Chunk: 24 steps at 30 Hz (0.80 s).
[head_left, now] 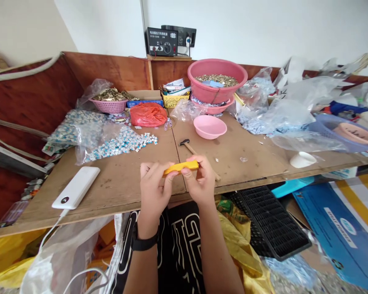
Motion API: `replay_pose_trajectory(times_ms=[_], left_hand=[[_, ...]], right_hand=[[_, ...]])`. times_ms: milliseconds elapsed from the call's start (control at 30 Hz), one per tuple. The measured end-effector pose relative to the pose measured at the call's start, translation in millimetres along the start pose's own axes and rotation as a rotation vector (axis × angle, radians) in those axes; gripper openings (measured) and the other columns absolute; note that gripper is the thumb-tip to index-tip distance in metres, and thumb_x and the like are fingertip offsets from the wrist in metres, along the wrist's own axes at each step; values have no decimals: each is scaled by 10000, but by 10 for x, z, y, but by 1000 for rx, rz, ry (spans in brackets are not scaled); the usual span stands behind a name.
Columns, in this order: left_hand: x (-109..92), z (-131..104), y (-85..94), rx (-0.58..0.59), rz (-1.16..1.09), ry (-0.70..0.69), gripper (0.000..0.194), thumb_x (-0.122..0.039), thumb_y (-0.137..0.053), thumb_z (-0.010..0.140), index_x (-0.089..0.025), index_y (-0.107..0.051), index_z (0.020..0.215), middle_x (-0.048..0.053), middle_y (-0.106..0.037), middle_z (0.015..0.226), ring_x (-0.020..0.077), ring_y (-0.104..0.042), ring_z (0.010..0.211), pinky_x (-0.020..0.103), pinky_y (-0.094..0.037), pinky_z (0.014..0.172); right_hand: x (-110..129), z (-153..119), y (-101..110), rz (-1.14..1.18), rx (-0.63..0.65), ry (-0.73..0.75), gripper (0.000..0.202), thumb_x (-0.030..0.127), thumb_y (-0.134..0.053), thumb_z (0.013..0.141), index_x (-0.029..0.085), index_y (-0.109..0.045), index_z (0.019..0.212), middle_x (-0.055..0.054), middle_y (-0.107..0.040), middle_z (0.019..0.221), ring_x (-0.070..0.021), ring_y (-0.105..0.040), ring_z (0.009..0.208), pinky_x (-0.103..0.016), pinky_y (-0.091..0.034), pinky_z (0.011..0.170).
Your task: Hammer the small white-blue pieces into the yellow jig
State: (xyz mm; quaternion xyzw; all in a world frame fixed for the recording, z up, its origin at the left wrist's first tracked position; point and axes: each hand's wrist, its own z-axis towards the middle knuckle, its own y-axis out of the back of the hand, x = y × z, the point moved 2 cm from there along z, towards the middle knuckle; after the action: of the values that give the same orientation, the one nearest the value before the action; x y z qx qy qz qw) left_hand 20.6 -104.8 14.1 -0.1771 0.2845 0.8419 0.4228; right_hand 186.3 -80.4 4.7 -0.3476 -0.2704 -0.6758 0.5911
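Note:
A small yellow bar-shaped piece (182, 166) is held up level above the front of the table, one end in each hand. My left hand (155, 183) pinches its left end between thumb and fingers. On the other end, my right hand (201, 179) has its thumb pressed to the near face and its fingers behind. What exactly the yellow piece is cannot be made out. Just beyond my hands a hammer (187, 144) lies on the tabletop, its wooden handle partly hidden by my right hand. A pink bowl (210, 136) stands behind it.
Small blue-and-white parts (125, 141) spill from a plastic bag at left, near a red bag (149, 114). A white power bank (76, 188) lies front left. Behind stand a large pink basin (199, 87) of metal pieces and a pink basket (110, 107). A white cup (303, 160) lies right.

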Motion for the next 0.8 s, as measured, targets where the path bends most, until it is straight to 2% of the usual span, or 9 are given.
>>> replay_pose_trajectory(times_ms=[100, 167, 300, 400, 533, 600, 667, 733, 800], left_hand=[[-116, 16, -11, -198, -137, 54, 464, -465, -860, 1055, -295, -751, 1473, 110, -746, 1471, 313, -687, 1341, 490, -534, 1174], [-149, 3, -33, -226, -263, 102, 554, -515, -853, 1055, -290, -706, 1539, 133, -676, 1589, 324, -658, 1449, 483, -551, 1218], [-88, -71, -89, -229, -395, 206, 345, -519, -726, 1146, -253, -785, 1358, 95, -807, 1286, 258, -774, 1198, 389, -636, 1064], [33, -128, -100, -310, -446, 278, 390, -560, -756, 1125, -244, -787, 1352, 92, -819, 1256, 247, -787, 1154, 362, -647, 1024], [213, -156, -75, -266, -551, 328, 484, -663, -764, 1090, -249, -795, 1339, 100, -820, 1265, 254, -793, 1146, 362, -645, 1019], [268, -150, -13, -299, -473, 311, 500, -684, -751, 1089, -240, -795, 1313, 99, -819, 1236, 255, -791, 1123, 371, -641, 1010], [269, -127, 63, -277, -299, 245, 444, -639, -757, 1099, -234, -801, 1278, 92, -817, 1206, 256, -777, 1128, 393, -629, 1035], [219, -95, 123, -174, -178, 157, 352, -558, -755, 1120, -240, -808, 1264, 87, -812, 1189, 256, -761, 1145, 408, -617, 1054], [135, -68, 159, -82, -159, 91, 302, -507, -729, 1143, -250, -804, 1284, 90, -807, 1193, 256, -752, 1154, 408, -620, 1032]], right_hand=[[0, 30, 93, 153, -94, -42, 359, 589, -841, 1030, 300, -700, 1190, -42, -715, 1084, -239, -695, 950, -392, -594, 906], [13, 67, 130, 241, -163, -72, 419, 674, -809, 1028, 318, -666, 1197, -43, -704, 1077, -255, -709, 980, -420, -616, 943], [24, 108, 76, 361, -149, -161, 473, 721, -764, 1041, 317, -702, 1279, -92, -766, 1208, -282, -743, 1096, -463, -632, 1021], [-19, 63, -3, 361, -147, -179, 455, 703, -719, 1082, 281, -746, 1250, -105, -793, 1213, -274, -754, 1076, -434, -635, 983], [-123, -11, -59, 304, -213, -119, 422, 658, -742, 1088, 249, -783, 1181, -76, -797, 1078, -240, -751, 956, -381, -633, 900], [-107, -5, -57, 263, -180, -69, 370, 599, -728, 1116, 253, -805, 1223, -97, -819, 1180, -264, -785, 1069, -430, -652, 996], [4, 21, -25, 163, -133, 15, 354, 518, -720, 1136, 277, -799, 1384, -125, -801, 1401, -305, -762, 1322, -518, -609, 1189], [188, 44, 8, 45, -55, 107, 473, 464, -727, 1138, 314, -720, 1586, -131, -734, 1585, -326, -670, 1521, -585, -517, 1327], [369, 47, 3, -44, 73, 163, 505, 445, -728, 1142, 340, -694, 1635, -119, -751, 1570, -329, -683, 1507, -597, -531, 1318]])
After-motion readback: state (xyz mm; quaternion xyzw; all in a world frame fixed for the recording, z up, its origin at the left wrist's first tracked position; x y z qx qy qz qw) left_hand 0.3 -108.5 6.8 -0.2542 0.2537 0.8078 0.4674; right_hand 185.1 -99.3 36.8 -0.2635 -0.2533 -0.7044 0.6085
